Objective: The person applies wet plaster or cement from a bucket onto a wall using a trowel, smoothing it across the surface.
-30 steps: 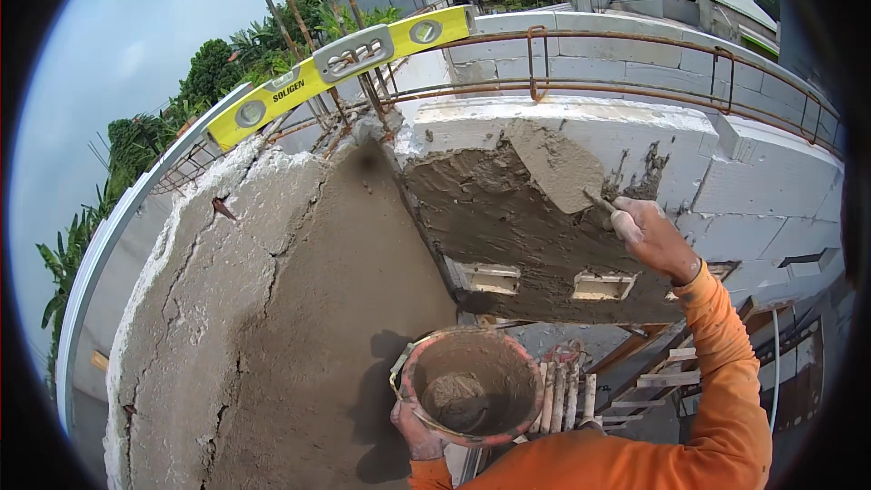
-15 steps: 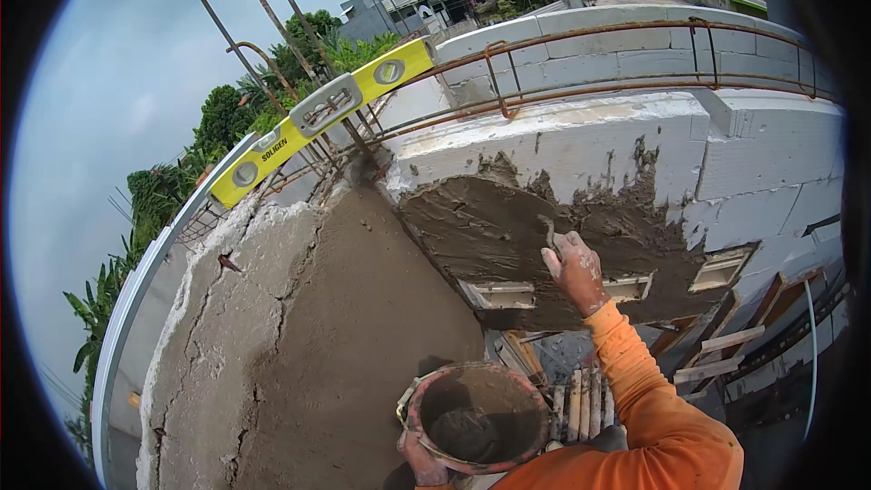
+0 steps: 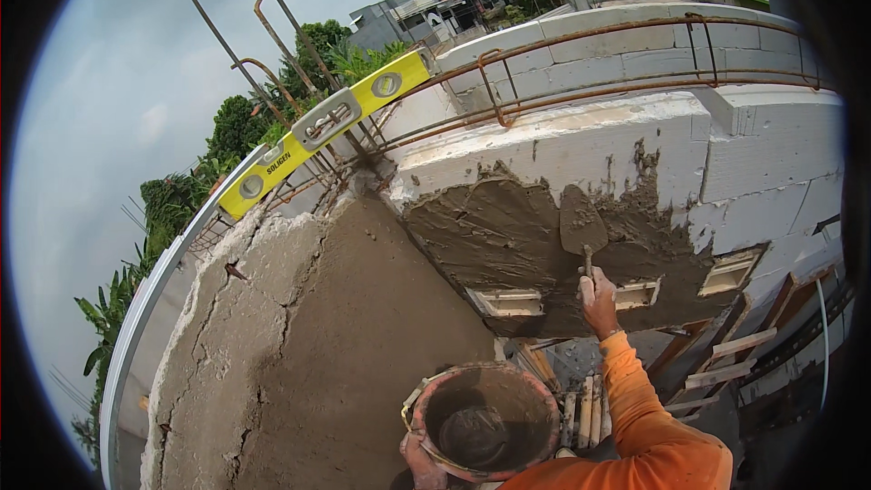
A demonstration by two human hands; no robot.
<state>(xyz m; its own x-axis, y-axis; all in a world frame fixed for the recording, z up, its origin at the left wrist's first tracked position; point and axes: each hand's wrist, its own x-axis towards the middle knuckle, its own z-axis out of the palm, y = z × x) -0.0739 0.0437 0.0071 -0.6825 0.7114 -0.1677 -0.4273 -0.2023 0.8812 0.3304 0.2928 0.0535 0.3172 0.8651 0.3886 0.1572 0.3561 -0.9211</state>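
My right hand [image 3: 598, 301] is closed around the handle of a trowel [image 3: 582, 220], whose pointed blade is directed upward against the block wall [image 3: 562, 145]. Under and around the blade, wet grey mortar [image 3: 490, 236] coats the wall with a ragged upper edge. At the bottom, my left hand [image 3: 422, 461] grips the left side of a round reddish bucket [image 3: 522, 397]. A lump of mortar [image 3: 472, 436] lies in the bucket's bottom. Three small rectangular frames, one of them a pale frame [image 3: 510, 302], are set along the lower part of the coated wall.
On the left, a plastered wall [image 3: 363, 308] meets the block wall at a corner; its outer edge is cracked. A yellow spirit level [image 3: 327, 124] and a long metal straightedge [image 3: 145, 299] lean there. Rusty rebar [image 3: 599, 91] runs above the blocks. Wooden pieces [image 3: 730, 358] stand lower right.
My right hand has moved down and slightly right, turning the trowel so its blade now shows pointing up. The mortar coat has fresh marks. My left hand keeps hold of the bucket.
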